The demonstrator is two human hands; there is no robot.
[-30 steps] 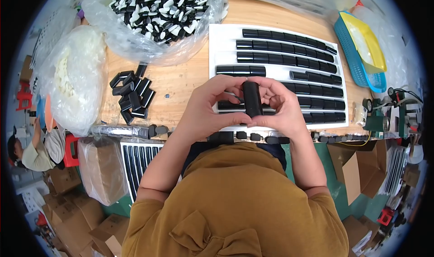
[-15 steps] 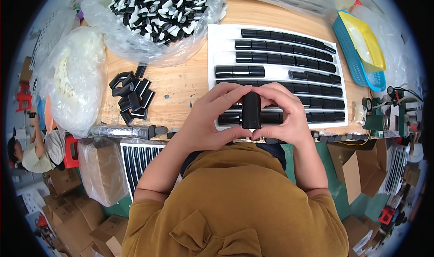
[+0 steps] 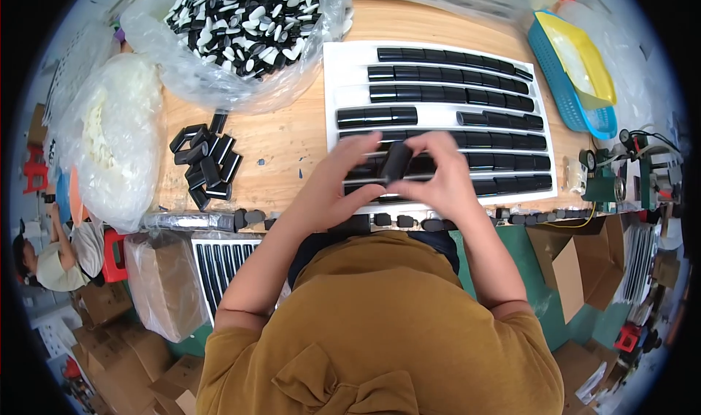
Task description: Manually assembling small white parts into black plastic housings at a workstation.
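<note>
Faces one wooden tabletop (image 3: 274,134) bearing one white tray (image 3: 347,57) with seven rows of black pieces (image 3: 453,95), partly covered from view. Holds two hands over the tray's near side, with the left hand (image 3: 328,193) cupped wide and the right hand (image 3: 447,177) curved closer. Grips one black tube (image 3: 396,161), tilted, between right thumb and fingers; cannot tell, through blur, about contact with the left thumb. Has it midway between both hands, above the lower rows.

Black tube (image 3: 396,161) between motion-blurred hands (image 3: 442,180), over a white tray (image 3: 346,68).
</note>
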